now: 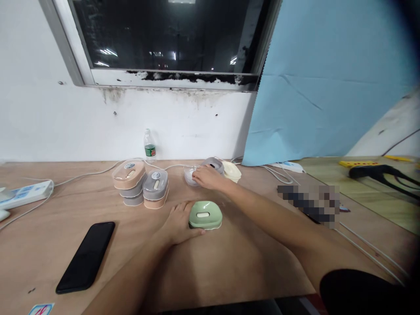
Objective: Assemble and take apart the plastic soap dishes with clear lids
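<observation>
A green soap box (213, 213) with no clear cover on it and a pale slot piece in its middle sits on the table in front of me. My left hand (180, 224) grips its left side, thumb along the front edge. Farther back, my right hand (207, 176) reaches across and has its fingertips closed on a clear plastic lid (189, 177). Just behind that hand are a grey soap box part (213, 163) and a stack of cream parts (232, 171), both partly hidden.
Stacked soap boxes in peach (129, 175) and grey (155, 186) stand at the left. A black phone (85, 257) lies nearer me. A bottle (150, 146) stands by the wall. Power strips (31, 194) and white cables edge the table; a blurred dark item (305, 203) lies right.
</observation>
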`<action>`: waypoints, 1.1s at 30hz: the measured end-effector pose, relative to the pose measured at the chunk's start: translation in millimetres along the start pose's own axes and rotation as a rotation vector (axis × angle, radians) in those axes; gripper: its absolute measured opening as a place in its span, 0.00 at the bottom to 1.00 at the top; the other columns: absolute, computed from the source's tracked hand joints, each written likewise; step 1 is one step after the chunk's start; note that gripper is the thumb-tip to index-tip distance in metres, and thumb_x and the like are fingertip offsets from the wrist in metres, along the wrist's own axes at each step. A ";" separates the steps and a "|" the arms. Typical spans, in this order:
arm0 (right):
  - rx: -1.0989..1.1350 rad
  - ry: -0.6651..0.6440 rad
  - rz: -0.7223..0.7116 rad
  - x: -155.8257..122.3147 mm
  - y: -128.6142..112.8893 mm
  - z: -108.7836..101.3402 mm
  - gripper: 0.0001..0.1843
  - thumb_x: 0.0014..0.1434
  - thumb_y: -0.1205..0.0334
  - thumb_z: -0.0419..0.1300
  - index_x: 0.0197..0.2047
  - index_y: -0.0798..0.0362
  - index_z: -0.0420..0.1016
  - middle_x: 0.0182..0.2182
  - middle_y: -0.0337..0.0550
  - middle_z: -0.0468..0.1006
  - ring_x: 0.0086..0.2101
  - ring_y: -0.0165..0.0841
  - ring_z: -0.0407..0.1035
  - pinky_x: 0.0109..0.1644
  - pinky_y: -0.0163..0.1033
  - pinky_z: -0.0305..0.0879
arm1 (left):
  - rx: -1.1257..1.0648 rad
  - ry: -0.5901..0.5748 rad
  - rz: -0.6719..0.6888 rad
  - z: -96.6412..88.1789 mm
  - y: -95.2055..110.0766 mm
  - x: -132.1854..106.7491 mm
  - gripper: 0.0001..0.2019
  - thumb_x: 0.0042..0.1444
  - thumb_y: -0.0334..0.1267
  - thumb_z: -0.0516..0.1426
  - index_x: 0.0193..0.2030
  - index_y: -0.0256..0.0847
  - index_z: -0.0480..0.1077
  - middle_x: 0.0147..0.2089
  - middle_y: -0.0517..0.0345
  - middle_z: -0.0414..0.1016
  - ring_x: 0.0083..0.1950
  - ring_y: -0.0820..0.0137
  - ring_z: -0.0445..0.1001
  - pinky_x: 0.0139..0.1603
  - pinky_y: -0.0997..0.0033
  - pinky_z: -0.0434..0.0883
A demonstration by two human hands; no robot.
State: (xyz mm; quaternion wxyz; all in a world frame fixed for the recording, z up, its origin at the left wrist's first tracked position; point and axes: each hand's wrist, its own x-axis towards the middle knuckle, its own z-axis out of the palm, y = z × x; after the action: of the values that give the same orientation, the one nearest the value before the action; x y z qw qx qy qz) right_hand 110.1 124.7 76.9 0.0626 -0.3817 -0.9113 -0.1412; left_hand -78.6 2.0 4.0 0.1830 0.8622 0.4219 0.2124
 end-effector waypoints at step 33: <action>0.623 0.225 -0.084 -52.3 -54.3 5.5 0.37 0.58 0.42 0.58 0.64 0.53 0.60 0.60 0.54 0.65 0.60 0.44 0.57 0.63 0.52 0.53 | -0.132 0.226 -0.088 3.8 -19.6 3.6 0.40 0.51 0.55 0.59 0.65 0.39 0.51 0.63 0.42 0.61 0.63 0.54 0.63 0.60 0.51 0.63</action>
State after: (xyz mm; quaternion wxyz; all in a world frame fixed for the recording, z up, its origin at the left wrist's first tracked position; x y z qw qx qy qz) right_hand 108.0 54.6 48.7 0.2707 -0.2883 -0.9129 0.1005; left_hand -87.4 15.7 -8.1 0.1998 0.7996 0.4623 0.3272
